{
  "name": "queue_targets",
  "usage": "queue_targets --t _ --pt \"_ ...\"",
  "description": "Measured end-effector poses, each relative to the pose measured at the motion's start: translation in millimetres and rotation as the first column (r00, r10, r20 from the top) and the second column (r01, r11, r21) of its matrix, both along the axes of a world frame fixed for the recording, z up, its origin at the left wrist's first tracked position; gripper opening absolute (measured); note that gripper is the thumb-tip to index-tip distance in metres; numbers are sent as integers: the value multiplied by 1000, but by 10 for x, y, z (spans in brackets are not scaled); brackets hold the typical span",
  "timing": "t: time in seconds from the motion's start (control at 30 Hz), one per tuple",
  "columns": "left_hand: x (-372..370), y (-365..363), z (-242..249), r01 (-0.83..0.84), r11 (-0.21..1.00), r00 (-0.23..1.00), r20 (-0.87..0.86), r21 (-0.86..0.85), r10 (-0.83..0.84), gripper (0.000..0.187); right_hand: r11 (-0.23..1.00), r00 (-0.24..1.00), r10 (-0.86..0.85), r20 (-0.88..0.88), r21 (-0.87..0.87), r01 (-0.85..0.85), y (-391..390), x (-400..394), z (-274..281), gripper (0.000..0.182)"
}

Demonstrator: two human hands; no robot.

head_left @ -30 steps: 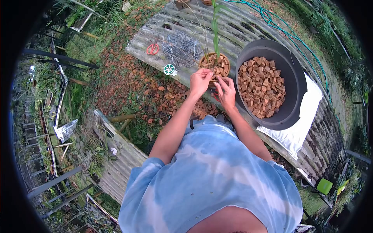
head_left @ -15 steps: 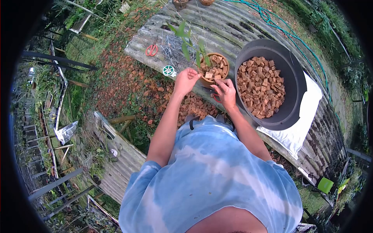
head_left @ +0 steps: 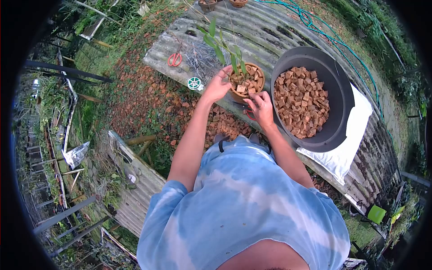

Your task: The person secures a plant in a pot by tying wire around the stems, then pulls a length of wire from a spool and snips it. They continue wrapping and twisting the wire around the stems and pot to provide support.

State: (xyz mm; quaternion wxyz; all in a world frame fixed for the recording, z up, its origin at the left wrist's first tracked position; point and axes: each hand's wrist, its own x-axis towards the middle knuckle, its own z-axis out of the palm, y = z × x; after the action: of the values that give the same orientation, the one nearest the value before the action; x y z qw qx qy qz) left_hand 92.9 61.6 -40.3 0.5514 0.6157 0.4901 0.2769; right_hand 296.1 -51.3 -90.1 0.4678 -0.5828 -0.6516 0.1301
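A terracotta pot (head_left: pixel 259 85) full of brown husk-like chunks stands on the corrugated sheet, and a leafy green plant (head_left: pixel 220 47) rises from its left side. At the pot's left rim, beside the stems, my left hand (head_left: pixel 217 87) is open with its fingers stretched upward. My right hand (head_left: pixel 262 109) is at the near right rim, thumb and fingers curled close together; what lies between them is too small to make out. Red-handled scissors (head_left: pixel 250 114) show partly beside that hand. To the right stands a large dark tub (head_left: pixel 340 96) holding many brown chunks (head_left: pixel 302 102).
Another red-handled pair of scissors (head_left: pixel 174 59), a heap of thin wires (head_left: pixel 200 58) and a green-and-white wire spool (head_left: pixel 194 83) lie left of the pot. A white sack (head_left: pixel 348 153) lies under the tub. A green hose (head_left: pixel 333 40) runs along the far side.
My left hand has opened from a pinch at the pot's rim and reached up beside the stems. The plant leans slightly differently. My right hand stays at the near rim.
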Motion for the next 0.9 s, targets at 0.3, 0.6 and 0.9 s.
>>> queue_targets --t 0.3,0.6,0.9 --pt "39 3 3 73 997 996 53 9 -73 87 999 997 0 -83 -35 -3 -19 -9 21 26" --pt "322 -47 -75 -99 984 976 206 146 68 98 1000 996 10 -88 -2 -10 -6 12 -63 28" --pt "425 -16 -202 -142 946 964 257 291 66 107 1000 995 13 -103 -9 -14 -21 19 -192 29"
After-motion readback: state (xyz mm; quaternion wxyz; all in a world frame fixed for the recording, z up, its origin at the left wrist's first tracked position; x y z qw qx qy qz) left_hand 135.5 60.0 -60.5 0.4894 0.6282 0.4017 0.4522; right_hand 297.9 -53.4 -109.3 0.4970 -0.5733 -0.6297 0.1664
